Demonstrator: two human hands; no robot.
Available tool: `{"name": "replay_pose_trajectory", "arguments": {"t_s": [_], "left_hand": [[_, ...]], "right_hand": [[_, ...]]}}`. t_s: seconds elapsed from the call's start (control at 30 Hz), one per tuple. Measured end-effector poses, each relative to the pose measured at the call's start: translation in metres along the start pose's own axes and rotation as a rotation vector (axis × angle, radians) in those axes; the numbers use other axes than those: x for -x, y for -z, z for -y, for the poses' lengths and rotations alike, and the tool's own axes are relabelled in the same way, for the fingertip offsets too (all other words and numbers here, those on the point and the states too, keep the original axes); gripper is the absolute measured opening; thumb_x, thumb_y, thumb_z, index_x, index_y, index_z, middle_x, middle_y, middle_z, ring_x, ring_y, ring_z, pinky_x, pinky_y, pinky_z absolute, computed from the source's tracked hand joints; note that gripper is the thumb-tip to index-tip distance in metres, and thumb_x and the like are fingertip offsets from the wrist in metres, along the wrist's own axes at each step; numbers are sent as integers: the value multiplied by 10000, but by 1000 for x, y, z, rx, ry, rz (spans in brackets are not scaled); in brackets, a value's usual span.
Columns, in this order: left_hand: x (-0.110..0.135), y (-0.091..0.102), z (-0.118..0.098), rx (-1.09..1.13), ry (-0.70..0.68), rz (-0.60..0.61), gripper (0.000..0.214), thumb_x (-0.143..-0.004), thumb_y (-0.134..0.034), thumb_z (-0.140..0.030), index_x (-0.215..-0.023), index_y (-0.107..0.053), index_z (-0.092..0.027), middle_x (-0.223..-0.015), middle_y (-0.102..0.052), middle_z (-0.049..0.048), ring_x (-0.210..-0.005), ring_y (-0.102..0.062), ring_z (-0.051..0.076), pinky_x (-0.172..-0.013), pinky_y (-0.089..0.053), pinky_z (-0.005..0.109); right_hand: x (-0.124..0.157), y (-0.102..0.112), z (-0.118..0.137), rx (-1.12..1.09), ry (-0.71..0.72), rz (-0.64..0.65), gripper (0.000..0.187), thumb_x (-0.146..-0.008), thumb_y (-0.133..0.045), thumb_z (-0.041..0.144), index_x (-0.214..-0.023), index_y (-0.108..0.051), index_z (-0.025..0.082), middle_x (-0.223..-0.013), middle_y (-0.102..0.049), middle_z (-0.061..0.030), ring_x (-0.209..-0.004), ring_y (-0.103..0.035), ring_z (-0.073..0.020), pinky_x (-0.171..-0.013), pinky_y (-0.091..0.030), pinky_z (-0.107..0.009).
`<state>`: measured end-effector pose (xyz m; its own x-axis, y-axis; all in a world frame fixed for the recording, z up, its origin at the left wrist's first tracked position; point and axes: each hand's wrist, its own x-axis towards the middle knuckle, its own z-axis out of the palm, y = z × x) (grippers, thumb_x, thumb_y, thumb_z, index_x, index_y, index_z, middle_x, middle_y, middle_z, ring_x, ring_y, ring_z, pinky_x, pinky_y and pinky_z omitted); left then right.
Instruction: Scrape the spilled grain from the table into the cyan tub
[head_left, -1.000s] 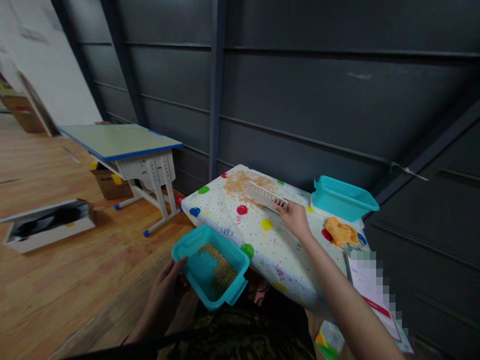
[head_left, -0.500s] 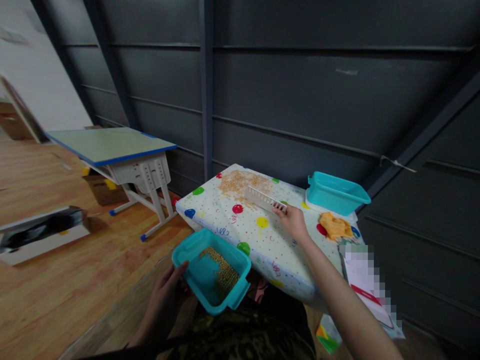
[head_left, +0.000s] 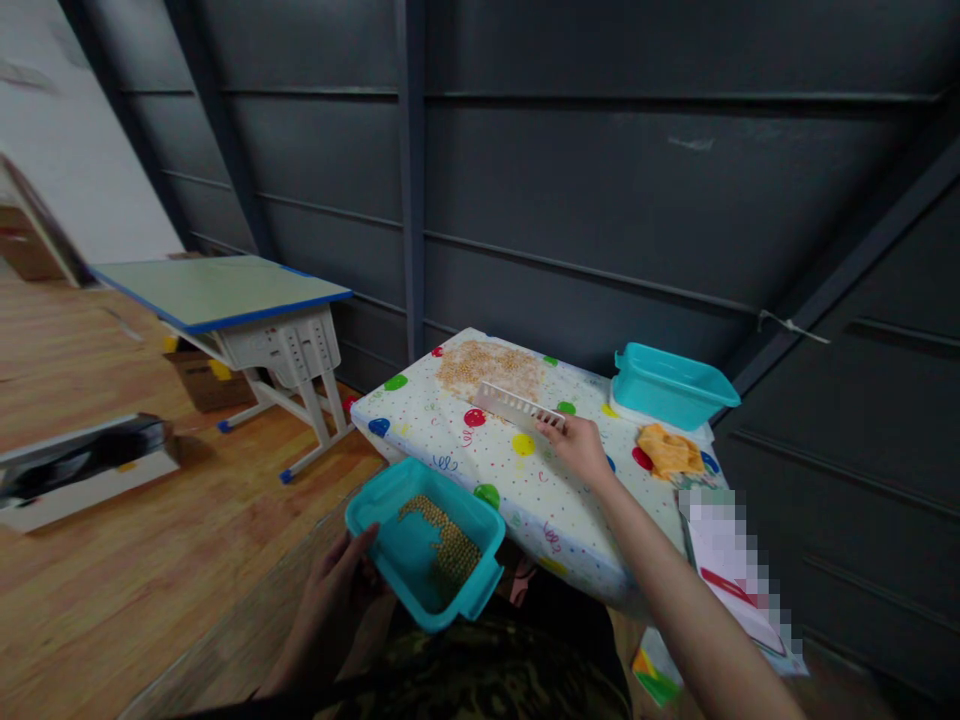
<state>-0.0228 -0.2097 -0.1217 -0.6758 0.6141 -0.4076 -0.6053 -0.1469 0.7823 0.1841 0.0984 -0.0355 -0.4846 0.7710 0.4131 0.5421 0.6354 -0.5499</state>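
My left hand [head_left: 346,565] grips the near left rim of a turquoise plastic tub [head_left: 397,550], held just below the table's front edge. Round tan beans [head_left: 457,545] cover part of its floor. My right hand [head_left: 574,440] is closed round one end of a long white slotted plastic strip [head_left: 517,408], whose far end reaches left over the tabletop. Beyond the strip, loose beans [head_left: 480,362] are spread in a patch on the cloth. Whether the strip's lower edge touches the cloth is hard to tell.
The table wears a white balloon-print cloth [head_left: 420,425]. At its right end stand a second turquoise tub [head_left: 671,385] and a crumpled orange cloth [head_left: 667,452]. A clipboard with papers [head_left: 727,560] lies at the lower right. A green-topped desk [head_left: 225,285] stands left; a dark wall rises behind.
My right hand has drawn the strip slightly toward me and to the left, away from the bean patch. My left hand and the tub stay nearly still.
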Motion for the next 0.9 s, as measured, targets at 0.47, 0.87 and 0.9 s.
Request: {"name": "replay_pose_trajectory", "arguments": {"t_s": [0.47, 0.87, 0.9], "left_hand": [[3, -2, -3, -20, -17, 10, 486, -606, -1025, -525, -769, -684, -219, -529, -496, -82, -476, -469, 110, -466, -445, 230], [4, -4, -4, -17, -26, -4, 515, -559, -1048, -530, -764, -694, -218, -522, -510, -78, -469, -488, 112, -468, -453, 236], [3, -3, -3, -20, -22, -4, 512, -560, -1048, -532, -774, -706, -218, -525, -515, -76, -472, -493, 115, -471, -463, 242]], "right_hand": [[2, 6, 9, 31, 29, -11, 236, -950, -630, 274, -978, -854, 204, -893, -838, -78, -754, -717, -233, -705, -464, -289], [4, 8, 16, -25, 69, 48, 211, -939, -654, 261, -963, -856, 205, -918, -850, -78, -770, -727, -239, -733, -494, -299], [4, 8, 15, -34, 66, 53, 214, -942, -650, 265, -955, -855, 203, -906, -847, -75, -761, -725, -238, -725, -491, -298]]}}
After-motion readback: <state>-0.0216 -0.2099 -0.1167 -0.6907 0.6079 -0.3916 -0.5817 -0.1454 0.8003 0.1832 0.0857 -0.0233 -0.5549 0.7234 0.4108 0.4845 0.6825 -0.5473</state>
